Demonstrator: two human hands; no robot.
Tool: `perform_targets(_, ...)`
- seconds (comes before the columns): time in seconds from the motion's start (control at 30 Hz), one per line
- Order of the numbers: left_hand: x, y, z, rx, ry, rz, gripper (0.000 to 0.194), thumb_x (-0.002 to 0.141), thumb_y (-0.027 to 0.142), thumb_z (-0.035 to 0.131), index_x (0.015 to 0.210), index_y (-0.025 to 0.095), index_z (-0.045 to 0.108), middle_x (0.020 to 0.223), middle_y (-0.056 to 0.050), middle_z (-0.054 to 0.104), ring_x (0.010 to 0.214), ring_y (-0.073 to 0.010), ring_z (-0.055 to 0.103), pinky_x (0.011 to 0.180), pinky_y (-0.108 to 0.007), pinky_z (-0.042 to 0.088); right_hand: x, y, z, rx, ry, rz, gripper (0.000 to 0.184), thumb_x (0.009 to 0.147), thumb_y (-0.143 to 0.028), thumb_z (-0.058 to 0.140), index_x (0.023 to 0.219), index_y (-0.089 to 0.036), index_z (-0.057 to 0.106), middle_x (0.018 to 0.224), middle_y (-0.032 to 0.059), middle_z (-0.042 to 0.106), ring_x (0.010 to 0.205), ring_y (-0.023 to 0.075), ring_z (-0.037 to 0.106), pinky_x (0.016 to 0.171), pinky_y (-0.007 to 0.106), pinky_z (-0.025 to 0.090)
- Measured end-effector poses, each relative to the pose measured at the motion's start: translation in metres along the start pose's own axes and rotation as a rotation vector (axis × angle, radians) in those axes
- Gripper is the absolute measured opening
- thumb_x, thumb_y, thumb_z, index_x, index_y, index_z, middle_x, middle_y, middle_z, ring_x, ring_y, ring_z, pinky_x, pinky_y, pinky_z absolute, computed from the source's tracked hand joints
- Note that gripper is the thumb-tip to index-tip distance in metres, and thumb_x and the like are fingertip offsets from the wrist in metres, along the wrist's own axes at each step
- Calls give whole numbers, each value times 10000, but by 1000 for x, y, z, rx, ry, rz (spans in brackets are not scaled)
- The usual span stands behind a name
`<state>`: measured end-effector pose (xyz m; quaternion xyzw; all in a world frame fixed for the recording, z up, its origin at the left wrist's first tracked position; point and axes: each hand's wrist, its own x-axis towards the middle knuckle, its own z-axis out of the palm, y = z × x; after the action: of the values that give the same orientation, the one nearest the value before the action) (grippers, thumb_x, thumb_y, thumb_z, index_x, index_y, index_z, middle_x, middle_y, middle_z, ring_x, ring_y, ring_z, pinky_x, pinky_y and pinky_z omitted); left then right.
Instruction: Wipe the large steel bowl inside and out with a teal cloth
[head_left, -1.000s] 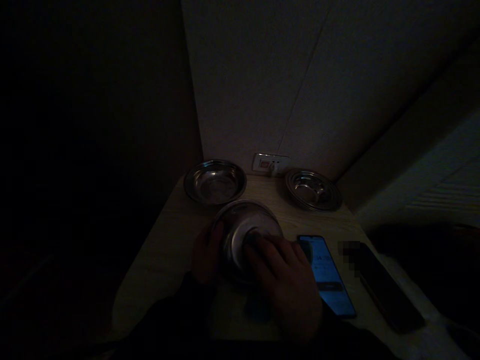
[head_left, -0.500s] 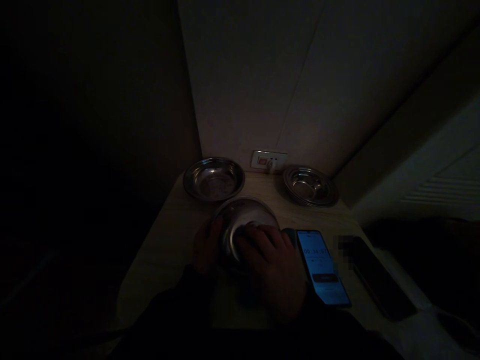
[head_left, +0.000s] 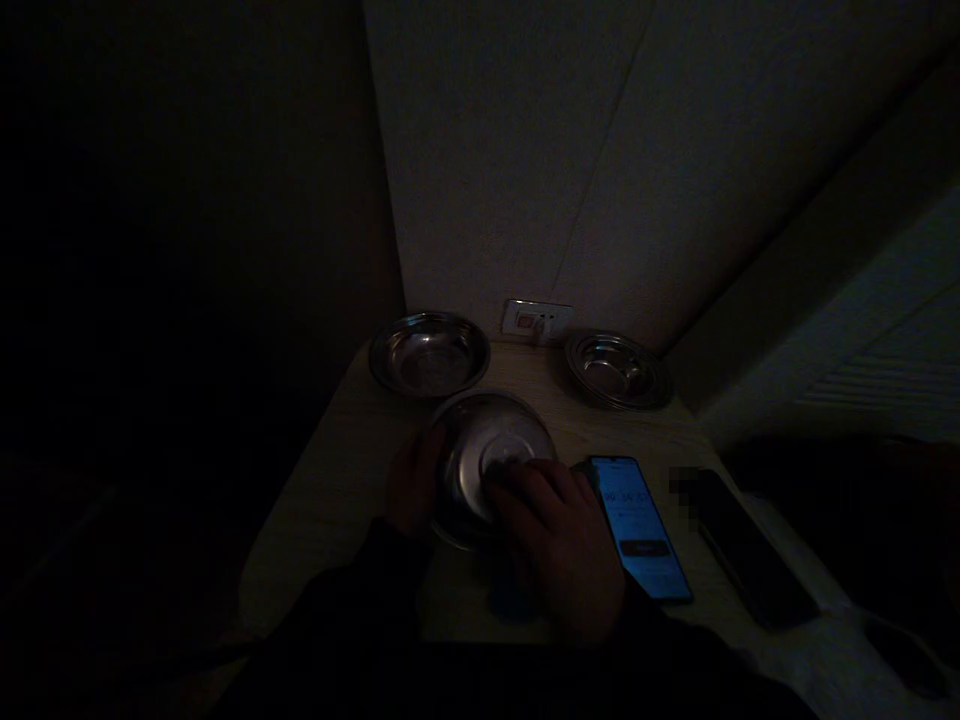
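Note:
A shiny metal bowl (head_left: 465, 470) sits upside down at the middle of the small table, its round base facing up. My left hand (head_left: 415, 480) grips it by the left rim, fingers curled at the edge. Over the base and right side lies my right hand (head_left: 559, 540), its fingers bent and pressed together on the metal. Something dark shows under those fingertips, too dim to name. A dark bluish patch (head_left: 517, 600) lies below the right hand; I cannot tell what it is.
Another metal bowl (head_left: 430, 355) stands upright at the back left, and stacked metal dishes (head_left: 619, 372) at the back right. A lit phone (head_left: 643, 535) and a dark phone-like slab (head_left: 754, 555) lie to the right. A wall socket (head_left: 536, 319) holds a plug.
My right hand has slid slightly right and down on the bowl, uncovering more of its base. The left hand stays at the rim.

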<state>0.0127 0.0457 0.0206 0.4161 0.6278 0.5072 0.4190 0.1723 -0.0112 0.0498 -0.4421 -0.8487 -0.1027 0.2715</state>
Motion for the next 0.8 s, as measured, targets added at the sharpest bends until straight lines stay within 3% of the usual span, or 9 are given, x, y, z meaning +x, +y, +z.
perform_targets(0.27, -1, -5, 4, -86, -5, -24, 424, 776, 509, 510, 904, 139, 674, 927, -93, 731, 899, -252, 656, 770, -331, 511, -15, 1, 3, 98, 71, -40, 262, 949, -170, 432, 1092, -132, 648, 1076, 93, 664, 1011, 249, 510, 786, 386, 443)
perform_targets(0.5, 4, -11, 2, -12, -11, -17, 346, 772, 485, 505, 798, 182, 671, 819, -79, 729, 807, -235, 658, 713, -322, 514, 10, -14, 18, 160, 113, -83, 247, 959, -228, 448, 1076, -157, 654, 1096, 67, 672, 1015, 244, 526, 780, 385, 457)
perform_targets(0.7, 3, -10, 4, -23, -28, -20, 484, 772, 563, 490, 928, 142, 673, 975, -105, 721, 940, -249, 641, 817, -329, 487, -28, -1, 4, 145, 96, -103, 236, 948, -170, 469, 1076, -146, 665, 1073, 60, 687, 1013, 232, 524, 787, 363, 455)
perform_targets(0.8, 4, -11, 4, -31, -47, -5, 498, 783, 572, 475, 934, 139, 671, 981, -109, 719, 937, -251, 642, 819, -337, 489, -27, -3, 5, 140, 114, -97, 214, 929, -145, 496, 1044, -129, 675, 1043, 73, 693, 999, 231, 527, 776, 361, 451)
